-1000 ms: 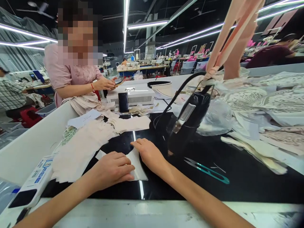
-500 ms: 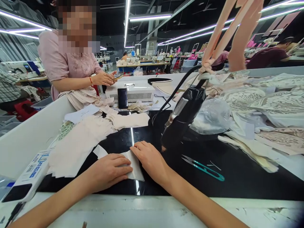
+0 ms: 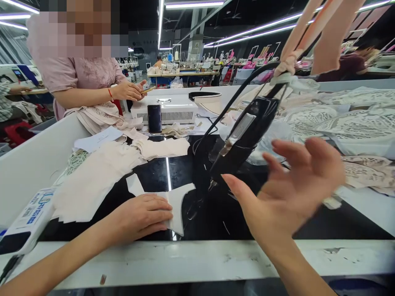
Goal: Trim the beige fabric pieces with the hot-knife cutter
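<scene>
My left hand [image 3: 145,216] lies flat, fingers stretched out, on a small cream fabric piece [image 3: 178,203] on the black work surface [image 3: 212,220]. Raised above the board, my right hand [image 3: 290,193] is open with its fingers apart and holds nothing. Just left of it hangs a black corded hand tool [image 3: 247,127] with a silver lever and a pointed metal tip, tied up by peach fabric strips [image 3: 300,35]. My right thumb is close to the tool's lower end; whether they touch I cannot tell.
A stack of cream fabric pieces [image 3: 89,181] lies left, with a folded strip pile [image 3: 163,148] behind. A phone [image 3: 154,118] leans on a white vented box [image 3: 180,111]. Lace pieces [image 3: 364,123] heap at right. Across the table a person [image 3: 83,82] holds a phone.
My right hand has left the fabric piece and risen to the right, opening beside the hanging tool. It now covers where the teal thread snips lay. My left hand stays on the fabric.
</scene>
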Demonstrator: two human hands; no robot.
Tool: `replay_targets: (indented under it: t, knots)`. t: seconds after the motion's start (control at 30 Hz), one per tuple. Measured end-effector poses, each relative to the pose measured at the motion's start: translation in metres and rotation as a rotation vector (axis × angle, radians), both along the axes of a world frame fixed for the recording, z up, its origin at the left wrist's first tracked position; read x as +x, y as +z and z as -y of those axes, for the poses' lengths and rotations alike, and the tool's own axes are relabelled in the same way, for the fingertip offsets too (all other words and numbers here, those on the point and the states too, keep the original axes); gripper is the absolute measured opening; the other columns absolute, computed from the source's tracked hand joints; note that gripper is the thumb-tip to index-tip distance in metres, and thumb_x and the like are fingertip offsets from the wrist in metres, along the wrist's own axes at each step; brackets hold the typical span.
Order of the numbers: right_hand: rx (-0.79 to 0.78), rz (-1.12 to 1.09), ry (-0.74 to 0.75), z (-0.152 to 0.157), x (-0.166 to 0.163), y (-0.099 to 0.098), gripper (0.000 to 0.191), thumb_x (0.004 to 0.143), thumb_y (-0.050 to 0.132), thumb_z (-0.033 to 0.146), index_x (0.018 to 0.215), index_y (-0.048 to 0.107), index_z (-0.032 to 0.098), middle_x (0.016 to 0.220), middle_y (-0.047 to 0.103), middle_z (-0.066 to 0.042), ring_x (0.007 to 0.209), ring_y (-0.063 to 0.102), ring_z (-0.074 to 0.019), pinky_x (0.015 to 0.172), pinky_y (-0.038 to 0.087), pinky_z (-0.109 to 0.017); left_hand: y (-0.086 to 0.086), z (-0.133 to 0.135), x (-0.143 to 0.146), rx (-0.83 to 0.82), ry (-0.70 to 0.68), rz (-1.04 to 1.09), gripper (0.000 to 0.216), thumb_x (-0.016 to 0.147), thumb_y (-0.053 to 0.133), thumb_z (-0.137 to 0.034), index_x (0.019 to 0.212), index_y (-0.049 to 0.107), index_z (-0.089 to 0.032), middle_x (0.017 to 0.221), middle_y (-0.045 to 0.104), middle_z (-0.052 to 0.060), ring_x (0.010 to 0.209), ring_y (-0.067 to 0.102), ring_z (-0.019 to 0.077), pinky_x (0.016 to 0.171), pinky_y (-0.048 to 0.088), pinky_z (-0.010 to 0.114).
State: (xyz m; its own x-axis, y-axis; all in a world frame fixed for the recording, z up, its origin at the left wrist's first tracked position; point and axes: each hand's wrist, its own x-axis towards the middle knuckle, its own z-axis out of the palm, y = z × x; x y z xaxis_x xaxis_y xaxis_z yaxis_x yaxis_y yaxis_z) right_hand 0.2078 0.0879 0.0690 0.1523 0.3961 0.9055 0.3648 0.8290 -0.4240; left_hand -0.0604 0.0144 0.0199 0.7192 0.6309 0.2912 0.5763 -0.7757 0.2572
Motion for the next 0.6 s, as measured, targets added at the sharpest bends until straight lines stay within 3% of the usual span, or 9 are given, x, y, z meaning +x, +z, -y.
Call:
replay_targets:
  t: [0.07, 0.17, 0.3, 0.4, 0.5, 0.6]
  knots:
    - [-0.221, -0.034, 0.164, -0.007, -0.009, -0.001, 0.093, 0.078, 0.085, 0.049, 0.155, 0.034, 0.04, 0.145, 0.052, -0.01, 0.131, 0.057, -0.0345, 0.104, 0.054, -0.054, 0.0, 0.002, 0.007, 0.024, 0.008, 0.005, 0.024, 0.109, 0.052, -0.034, 0.121, 0.066, -0.018, 0.122, 0.073, 0.009, 0.112, 0.069, 0.0218, 0.105, 0.052, 0.036]
    - [-0.361, -0.108, 0.333, -0.015, -0.022, 0.0, 0.1, 0.075, 0.086, 0.054, 0.154, 0.028, 0.032, 0.135, 0.059, -0.012, 0.112, 0.068, -0.03, 0.098, 0.058, -0.051, -0.003, 0.005, 0.019, 0.065, 0.005, 0.013, 0.021, 0.106, 0.057, -0.035, 0.11, 0.066, -0.017, 0.109, 0.073, 0.008, 0.1, 0.069, 0.0217, 0.094, 0.054, 0.034]
    - [-0.383, -0.188, 0.325, -0.02, -0.032, 0.008, 0.077, 0.079, 0.084, 0.042, 0.141, 0.043, 0.027, 0.105, 0.068, -0.005, 0.086, 0.07, -0.0229, 0.083, 0.061, -0.042, -0.007, 0.005, 0.032, 0.077, -0.003, 0.01, 0.014, 0.104, 0.061, -0.03, 0.101, 0.065, -0.017, 0.102, 0.071, 0.006, 0.094, 0.067, 0.0207, 0.09, 0.053, 0.032]
    - [-0.402, -0.116, 0.266, -0.018, -0.037, 0.014, 0.055, 0.077, 0.086, 0.033, 0.122, 0.055, 0.027, 0.093, 0.068, -0.002, 0.08, 0.067, -0.0216, 0.078, 0.059, -0.04, -0.009, 0.004, 0.038, 0.06, -0.004, 0.033, 0.015, 0.104, 0.059, -0.028, 0.095, 0.066, -0.017, 0.096, 0.071, 0.004, 0.089, 0.066, 0.0196, 0.087, 0.053, 0.032]
    - [-0.388, -0.102, 0.258, -0.011, -0.043, 0.016, 0.045, 0.075, 0.087, 0.029, 0.107, 0.055, 0.028, 0.086, 0.066, 0.0, 0.074, 0.064, -0.02, 0.073, 0.058, -0.038, -0.009, 0.004, 0.04, 0.034, 0.001, 0.078, 0.02, 0.106, 0.053, -0.023, 0.092, 0.066, -0.017, 0.093, 0.071, 0.004, 0.087, 0.065, 0.0185, 0.085, 0.052, 0.03]
    - [-0.444, -0.182, 0.392, 0.003, -0.047, 0.014, 0.042, 0.079, 0.084, 0.028, 0.105, 0.052, 0.028, 0.081, 0.064, 0.003, 0.064, 0.062, -0.0163, 0.062, 0.056, -0.033, -0.009, 0.003, 0.039, 0.0, 0.001, 0.118, 0.02, 0.107, 0.051, -0.02, 0.095, 0.067, -0.017, 0.094, 0.071, 0.004, 0.087, 0.065, 0.018, 0.085, 0.052, 0.03]
